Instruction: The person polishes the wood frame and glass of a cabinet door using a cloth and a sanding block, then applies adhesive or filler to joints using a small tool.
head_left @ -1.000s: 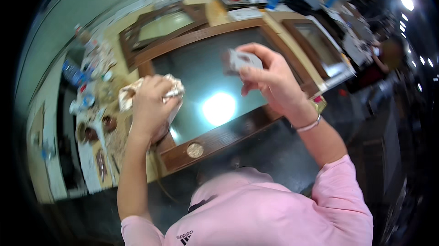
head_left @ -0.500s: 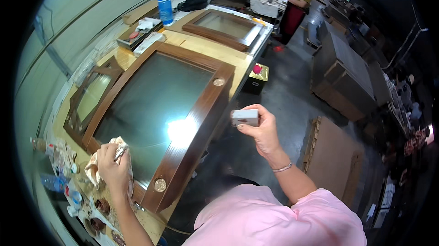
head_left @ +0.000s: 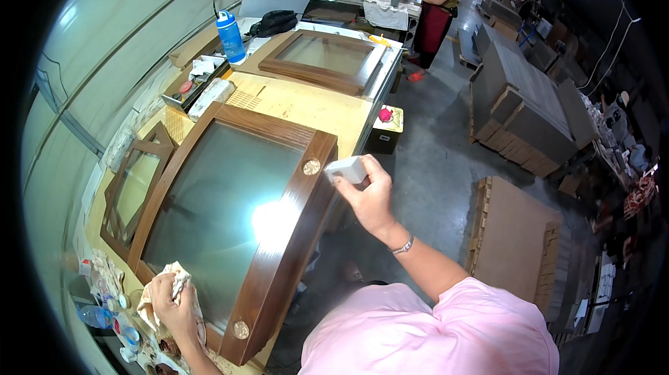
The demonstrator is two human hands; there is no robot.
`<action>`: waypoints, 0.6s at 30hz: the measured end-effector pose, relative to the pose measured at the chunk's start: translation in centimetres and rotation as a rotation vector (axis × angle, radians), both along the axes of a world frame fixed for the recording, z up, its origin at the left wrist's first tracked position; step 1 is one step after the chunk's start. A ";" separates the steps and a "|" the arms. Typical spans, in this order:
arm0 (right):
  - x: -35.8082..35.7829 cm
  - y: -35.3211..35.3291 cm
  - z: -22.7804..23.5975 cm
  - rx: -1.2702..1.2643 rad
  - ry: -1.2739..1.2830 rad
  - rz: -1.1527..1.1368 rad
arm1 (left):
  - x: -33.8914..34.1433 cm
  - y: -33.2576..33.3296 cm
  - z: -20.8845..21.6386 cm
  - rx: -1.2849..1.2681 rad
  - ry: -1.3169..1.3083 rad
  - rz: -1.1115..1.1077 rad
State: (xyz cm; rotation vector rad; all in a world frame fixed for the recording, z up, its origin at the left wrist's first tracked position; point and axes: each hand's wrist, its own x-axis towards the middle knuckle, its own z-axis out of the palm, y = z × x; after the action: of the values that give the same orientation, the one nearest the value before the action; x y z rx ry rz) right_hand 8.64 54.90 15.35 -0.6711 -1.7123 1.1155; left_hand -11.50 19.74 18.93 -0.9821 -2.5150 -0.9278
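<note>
A brown wooden cabinet door (head_left: 279, 246) with a large glass pane (head_left: 216, 215) lies on the workbench. Two round pale inserts sit in its right-hand rail, and a bright glare falls on the glass. My right hand (head_left: 369, 194) grips a light grey rectangular block (head_left: 347, 169) with brown smudges, held by the rail's far right corner; whether it touches the wood I cannot tell. Bunched in my left hand (head_left: 173, 302) is a stained cream rag (head_left: 178, 275), at the door's near left corner.
A second glass-paned door (head_left: 327, 58) lies farther back, and a small frame (head_left: 139, 180) leans at left. A blue bottle (head_left: 230, 37) stands near the wall. Pots and bottles crowd the near left. Stacked panels (head_left: 523, 110) occupy the floor right, and a co-worker (head_left: 433, 16) stands beyond.
My right hand has brought the grey block leftward, close to the door's far right corner. My left hand still holds the rag. The whole view has shifted slightly.
</note>
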 end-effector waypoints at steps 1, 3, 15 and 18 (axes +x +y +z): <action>-0.1 -0.1 0.6 0.037 -0.027 0.008 | -0.1 0.1 -0.1 0.005 -0.028 -0.006; -0.5 0.7 -0.2 0.206 -0.050 0.061 | 0.1 0.3 0.1 -0.007 -0.084 -0.002; -2.0 8.7 0.1 0.238 -0.060 0.080 | 0.2 0.6 -0.3 -0.004 -0.124 0.038; -2.0 11.7 -0.7 0.257 -0.172 -0.097 | 0.0 0.4 -0.5 0.012 -0.152 0.057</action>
State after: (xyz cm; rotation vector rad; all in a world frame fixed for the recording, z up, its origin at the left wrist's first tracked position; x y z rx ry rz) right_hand 6.69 66.57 14.66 -0.6945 -1.9073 0.7716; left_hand -11.52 20.11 18.46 -0.8619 -2.6430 -1.0352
